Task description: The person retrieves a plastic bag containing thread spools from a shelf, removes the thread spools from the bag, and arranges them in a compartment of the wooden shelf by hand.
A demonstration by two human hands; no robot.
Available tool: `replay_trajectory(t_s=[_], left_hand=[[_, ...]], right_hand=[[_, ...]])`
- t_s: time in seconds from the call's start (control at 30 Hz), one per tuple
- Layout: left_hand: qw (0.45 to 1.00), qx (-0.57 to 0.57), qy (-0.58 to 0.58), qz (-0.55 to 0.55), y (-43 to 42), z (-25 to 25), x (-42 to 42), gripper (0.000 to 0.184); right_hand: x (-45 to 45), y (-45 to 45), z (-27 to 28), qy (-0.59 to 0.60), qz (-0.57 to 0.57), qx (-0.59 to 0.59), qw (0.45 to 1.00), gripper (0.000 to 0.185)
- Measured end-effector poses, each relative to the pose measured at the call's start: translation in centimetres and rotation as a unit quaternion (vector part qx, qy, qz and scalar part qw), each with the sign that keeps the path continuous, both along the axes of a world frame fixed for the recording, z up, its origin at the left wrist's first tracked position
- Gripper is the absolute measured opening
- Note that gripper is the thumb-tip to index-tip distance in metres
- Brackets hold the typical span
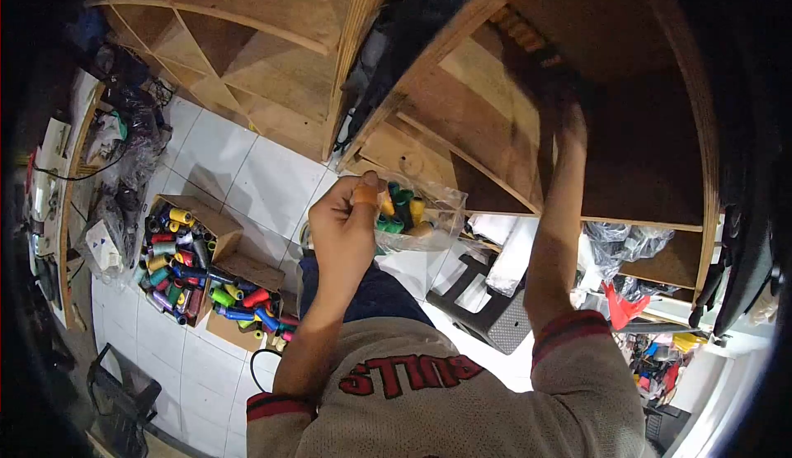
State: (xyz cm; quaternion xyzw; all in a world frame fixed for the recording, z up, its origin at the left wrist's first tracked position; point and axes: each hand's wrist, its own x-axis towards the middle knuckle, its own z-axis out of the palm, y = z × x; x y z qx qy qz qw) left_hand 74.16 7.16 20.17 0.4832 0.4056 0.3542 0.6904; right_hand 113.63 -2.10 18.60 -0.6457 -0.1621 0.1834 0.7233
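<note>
Your left hand [345, 214]: just left of the clear bag [450, 210], forearm rising from below it, fingers curled in, thumb uppermost, apparently pinching the bag's edge; an orange patch [365, 195] shows at the thumb. Your right hand [566, 88]: beyond the bag and to its right, arm stretched long into the dark shelf compartment [635, 161]. Fingers lost in shadow; can't tell how far spread, or whether they grip anything.

Large cardboard box [206, 219]: on the tiled floor, well left of the bag, heaped with red, blue, green and yellow spools. Smaller cardboard box [252, 271]: nearer the bag, same side, with lime, red and blue spools. Bag itself: green and yellow spools [402, 199], jumbled. Shelf compartment: right of the bag, yellow-orange row [518, 29] deep inside, dimly lit.

Bagged spools sit just right of your left hand, well apart from your right. Yellow-orange row lies near your right hand; contact unclear.
</note>
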Motion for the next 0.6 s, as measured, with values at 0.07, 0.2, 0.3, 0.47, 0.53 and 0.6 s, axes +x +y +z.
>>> replay_trajectory(t_s=[0.07,0.2,0.3,0.47,0.53,0.6], left_hand=[[1.000,-0.006,0.002,-0.013,0.3,0.1,0.0,0.024],[1.000,0.020,0.004,-0.018,0.6,0.9,0.3,0.024],[0.999,0.038,-0.015,-0.005,0.4,0.8,0.5,0.025],[0.999,0.036,-0.012,-0.020,0.6,1.5,0.4,0.026],[0.999,0.011,-0.033,-0.011,0.7,1.5,0.3,0.026],[0.999,0.025,-0.029,0.006,0.8,0.7,0.3,0.026]], right_hand=[[-10.5,1.0,6.8,0.009,0.151,-0.044,0.987,0.026],[-20.6,1.5,7.8,-0.097,0.549,-0.209,0.804,0.020],[-25.4,3.0,5.4,-0.377,0.538,-0.283,0.699,0.025],[-27.1,3.1,5.2,-0.396,0.525,-0.386,0.647,0.035],[-26.7,2.5,5.9,-0.400,0.487,-0.348,0.694,0.036],[-25.7,1.5,7.8,-0.353,0.431,-0.321,0.766,0.036]])
